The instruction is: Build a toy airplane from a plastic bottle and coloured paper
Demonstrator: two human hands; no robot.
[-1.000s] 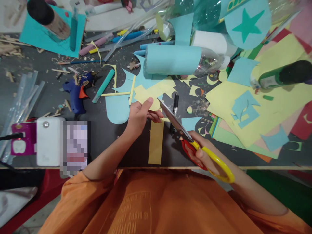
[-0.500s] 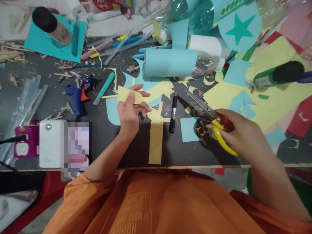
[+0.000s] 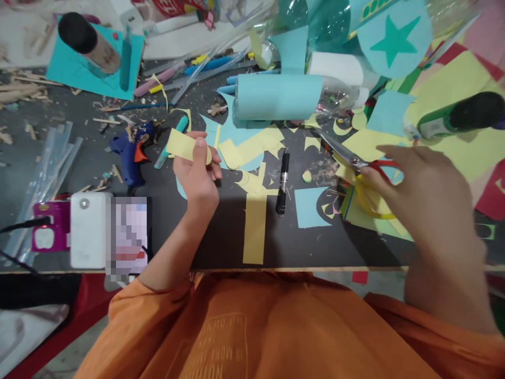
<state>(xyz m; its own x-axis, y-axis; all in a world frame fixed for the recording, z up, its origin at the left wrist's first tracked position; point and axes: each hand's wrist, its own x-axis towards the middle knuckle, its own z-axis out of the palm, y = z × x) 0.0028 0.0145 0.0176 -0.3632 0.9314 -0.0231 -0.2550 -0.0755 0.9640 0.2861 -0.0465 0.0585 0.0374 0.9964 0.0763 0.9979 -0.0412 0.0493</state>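
Note:
My left hand [image 3: 197, 176] is closed on a small yellow paper piece [image 3: 182, 145], pinched between thumb and fingers above the dark table [image 3: 165, 231]. My right hand [image 3: 426, 195] is at the right, blurred by motion, with its fingers around the red and yellow handles of a pair of scissors [image 3: 355, 160]. The scissor blades point up and left over yellow paper sheets [image 3: 453, 152]. A yellow paper strip [image 3: 254, 221] lies on the table between my hands, with a black pen [image 3: 282, 184] and a light blue square [image 3: 310, 208] beside it.
A blue glue gun [image 3: 128, 152] lies left of my left hand. A plastic bottle wrapped in blue paper [image 3: 284, 97] lies at the back. A green glue bottle [image 3: 453, 118] lies at right. A white box and pink adapter [image 3: 74, 229] sit at front left. Paper scraps are everywhere.
My left hand lifted the cut yellow piece away and moved left. My right hand carried the scissors to the right and lowered them over the yellow sheets.

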